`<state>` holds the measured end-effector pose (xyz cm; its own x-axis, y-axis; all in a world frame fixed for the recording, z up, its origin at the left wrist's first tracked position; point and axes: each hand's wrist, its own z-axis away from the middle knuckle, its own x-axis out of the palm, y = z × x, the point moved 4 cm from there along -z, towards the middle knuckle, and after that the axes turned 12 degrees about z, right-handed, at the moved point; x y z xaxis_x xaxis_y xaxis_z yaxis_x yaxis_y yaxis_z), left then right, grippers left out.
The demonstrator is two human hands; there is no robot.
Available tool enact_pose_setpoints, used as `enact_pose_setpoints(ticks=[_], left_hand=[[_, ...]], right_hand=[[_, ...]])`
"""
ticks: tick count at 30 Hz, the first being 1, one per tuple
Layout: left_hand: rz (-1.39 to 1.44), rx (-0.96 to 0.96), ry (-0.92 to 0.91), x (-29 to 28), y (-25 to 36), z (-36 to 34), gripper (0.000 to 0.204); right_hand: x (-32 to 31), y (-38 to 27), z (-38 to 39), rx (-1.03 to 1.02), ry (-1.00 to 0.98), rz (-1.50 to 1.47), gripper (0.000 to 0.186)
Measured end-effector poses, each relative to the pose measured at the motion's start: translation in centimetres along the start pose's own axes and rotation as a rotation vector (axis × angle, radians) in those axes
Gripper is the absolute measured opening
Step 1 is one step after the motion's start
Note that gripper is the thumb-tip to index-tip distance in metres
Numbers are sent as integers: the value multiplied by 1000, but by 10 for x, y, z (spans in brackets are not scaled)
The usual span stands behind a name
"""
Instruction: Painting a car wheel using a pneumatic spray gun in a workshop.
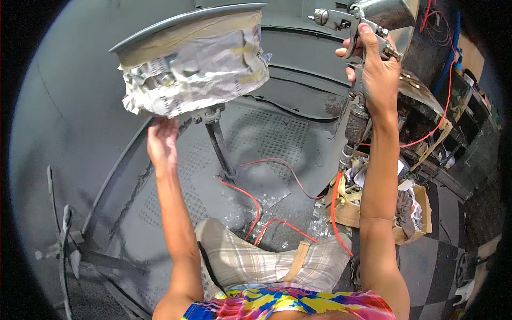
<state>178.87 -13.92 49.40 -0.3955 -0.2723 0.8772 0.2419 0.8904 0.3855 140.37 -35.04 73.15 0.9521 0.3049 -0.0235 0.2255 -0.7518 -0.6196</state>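
Note:
My right hand (376, 74) grips a metal spray gun (341, 21) with a cup on top and an orange hose running down from its inline fitting; the nozzle points left. A wide round part with a grey rim (176, 22), wrapped below in crumpled paper (197, 80) and tape, sits on a stand (218, 144). My left hand (164, 144) is raised just under the paper's lower left edge, palm up with fingers extended; I cannot tell whether its fingertips touch the wrapping.
Grey walls (74, 64) surround a floor mat (266, 133) crossed by orange hose (256, 208). A cardboard box (418, 213) of crumpled scraps and cluttered shelving (464, 122) stand at the right. A metal rack (64, 240) is at the lower left.

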Motion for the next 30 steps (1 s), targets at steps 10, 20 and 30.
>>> enact_pose_setpoints(ticks=[10,20,30], left_hand=[[42,140,-164,56,-9,17,34],[-193,-90,-395,98,-83,63,24],[316,41,-36,57,-4,4,44]], right_hand=[[-6,8,9,-31,1,-73,28],[-18,11,11,-31,30,-79,27],[-10,5,14,-34,33,-86,26]])
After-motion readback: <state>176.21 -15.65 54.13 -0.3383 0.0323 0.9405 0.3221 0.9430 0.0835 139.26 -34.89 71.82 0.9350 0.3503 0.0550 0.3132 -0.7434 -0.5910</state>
